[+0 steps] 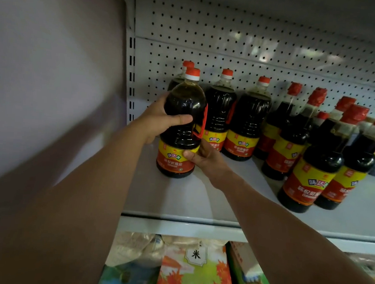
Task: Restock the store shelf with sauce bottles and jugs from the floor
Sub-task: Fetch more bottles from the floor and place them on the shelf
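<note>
A large dark sauce jug (183,110) with a red cap and a red-and-yellow label stands on the white shelf (191,199) near its left end. My left hand (159,120) grips the jug's upper body, thumb across the front. My right hand (205,158) holds its lower right side at the label. Behind it stands another jug (179,78), mostly hidden. To the right stand two more jugs (220,108) (248,121) against the pegboard back.
Several smaller sauce bottles (313,164) with red foil caps fill the shelf's right part. The shelf's left upright (130,71) and a wall (53,77) are close on the left. Rice bags (193,268) lie on the shelf below.
</note>
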`<act>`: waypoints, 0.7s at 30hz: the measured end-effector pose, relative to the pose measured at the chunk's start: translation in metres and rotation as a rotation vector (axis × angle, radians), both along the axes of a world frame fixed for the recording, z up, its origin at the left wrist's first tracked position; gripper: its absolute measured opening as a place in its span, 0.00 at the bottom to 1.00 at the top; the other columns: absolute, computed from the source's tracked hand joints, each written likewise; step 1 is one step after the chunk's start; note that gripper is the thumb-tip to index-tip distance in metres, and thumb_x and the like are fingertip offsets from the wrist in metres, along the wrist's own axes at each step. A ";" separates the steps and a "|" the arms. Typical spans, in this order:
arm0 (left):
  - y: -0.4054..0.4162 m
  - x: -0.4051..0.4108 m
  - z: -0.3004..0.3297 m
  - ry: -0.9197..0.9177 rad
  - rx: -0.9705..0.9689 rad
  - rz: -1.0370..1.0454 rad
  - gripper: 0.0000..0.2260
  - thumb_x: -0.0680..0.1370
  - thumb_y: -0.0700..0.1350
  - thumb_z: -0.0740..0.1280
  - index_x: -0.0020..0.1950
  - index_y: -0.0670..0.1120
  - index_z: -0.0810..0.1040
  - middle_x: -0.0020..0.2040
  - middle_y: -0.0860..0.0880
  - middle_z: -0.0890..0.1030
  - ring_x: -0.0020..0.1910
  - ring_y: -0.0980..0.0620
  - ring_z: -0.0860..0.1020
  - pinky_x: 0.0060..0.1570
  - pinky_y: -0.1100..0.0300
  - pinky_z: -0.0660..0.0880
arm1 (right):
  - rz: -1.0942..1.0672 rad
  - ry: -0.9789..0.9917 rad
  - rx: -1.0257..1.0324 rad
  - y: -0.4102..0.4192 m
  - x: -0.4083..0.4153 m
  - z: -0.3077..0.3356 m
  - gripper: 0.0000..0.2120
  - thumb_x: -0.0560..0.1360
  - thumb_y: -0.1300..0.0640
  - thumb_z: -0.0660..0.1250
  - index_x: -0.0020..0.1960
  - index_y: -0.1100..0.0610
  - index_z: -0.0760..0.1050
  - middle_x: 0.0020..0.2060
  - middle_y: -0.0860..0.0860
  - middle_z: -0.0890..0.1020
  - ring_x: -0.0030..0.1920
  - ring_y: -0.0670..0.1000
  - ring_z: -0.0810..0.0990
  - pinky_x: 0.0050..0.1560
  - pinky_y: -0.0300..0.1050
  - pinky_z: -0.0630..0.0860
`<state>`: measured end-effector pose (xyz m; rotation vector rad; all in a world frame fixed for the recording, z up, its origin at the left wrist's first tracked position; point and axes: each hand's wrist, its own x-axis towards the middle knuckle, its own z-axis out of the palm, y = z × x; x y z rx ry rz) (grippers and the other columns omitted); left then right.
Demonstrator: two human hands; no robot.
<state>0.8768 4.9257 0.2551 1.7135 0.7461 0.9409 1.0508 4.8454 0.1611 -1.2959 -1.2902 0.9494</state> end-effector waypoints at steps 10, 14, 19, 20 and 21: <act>-0.024 0.006 0.009 0.092 -0.001 0.121 0.34 0.73 0.48 0.76 0.75 0.56 0.64 0.72 0.49 0.72 0.70 0.46 0.70 0.70 0.43 0.67 | -0.108 -0.137 -0.050 -0.034 0.002 0.014 0.29 0.75 0.50 0.77 0.73 0.50 0.71 0.65 0.45 0.80 0.66 0.46 0.78 0.68 0.48 0.75; -0.052 0.017 0.015 0.212 0.002 0.375 0.30 0.74 0.52 0.75 0.73 0.51 0.69 0.70 0.45 0.75 0.69 0.41 0.72 0.68 0.43 0.70 | -0.241 -0.278 -0.066 -0.094 0.032 0.035 0.23 0.76 0.55 0.75 0.68 0.54 0.72 0.55 0.42 0.77 0.60 0.45 0.77 0.55 0.35 0.73; -0.135 0.061 0.021 0.270 0.054 0.594 0.37 0.73 0.55 0.75 0.75 0.43 0.65 0.71 0.38 0.71 0.70 0.37 0.70 0.67 0.46 0.70 | -0.417 -0.555 -0.116 -0.192 0.094 0.062 0.32 0.74 0.46 0.76 0.74 0.52 0.69 0.63 0.49 0.78 0.66 0.51 0.76 0.66 0.47 0.73; -0.155 0.073 0.021 0.273 0.068 0.548 0.37 0.72 0.55 0.76 0.76 0.44 0.65 0.72 0.38 0.71 0.70 0.37 0.70 0.67 0.47 0.70 | -0.443 -0.597 -0.141 -0.215 0.106 0.065 0.33 0.74 0.44 0.76 0.74 0.52 0.68 0.63 0.49 0.77 0.67 0.52 0.76 0.66 0.49 0.73; -0.176 0.086 0.019 0.271 0.078 0.494 0.37 0.72 0.54 0.77 0.76 0.45 0.66 0.72 0.38 0.70 0.69 0.38 0.70 0.67 0.49 0.70 | -0.482 -0.639 -0.156 -0.241 0.117 0.071 0.34 0.73 0.42 0.76 0.74 0.52 0.69 0.63 0.48 0.77 0.66 0.52 0.76 0.64 0.49 0.74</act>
